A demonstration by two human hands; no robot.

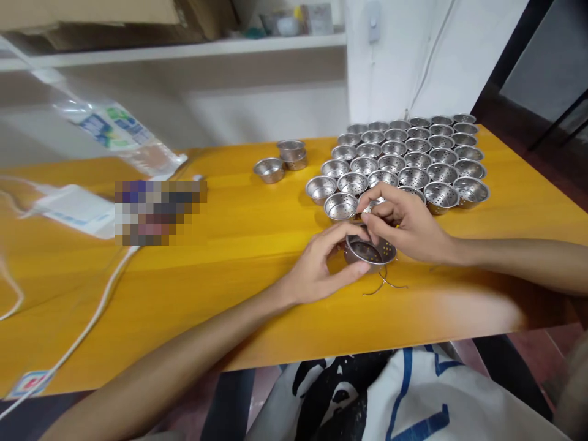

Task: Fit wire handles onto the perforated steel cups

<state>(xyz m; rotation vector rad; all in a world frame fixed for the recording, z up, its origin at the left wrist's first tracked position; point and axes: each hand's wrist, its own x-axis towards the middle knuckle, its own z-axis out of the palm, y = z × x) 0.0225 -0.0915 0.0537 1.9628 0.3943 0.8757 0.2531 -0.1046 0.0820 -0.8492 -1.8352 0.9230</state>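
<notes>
My left hand (324,263) grips a small perforated steel strainer cup (370,252) just above the yellow table (239,245), fingers curled round its rim. My right hand (404,223) pinches a small thin metal piece over the cup's mouth; the piece is too small to name. Bent wire handles (383,285) lie on the table right under the cup. Just behind my hands stands a tight block of several matching strainer cups (404,162) in rows.
Three separate strainer cups (282,160) sit left of the block, two of them stacked. A clear plastic bag (119,135), a white box (78,208) and a white cable (87,324) lie at the left. A white wall and shelf rise behind the table.
</notes>
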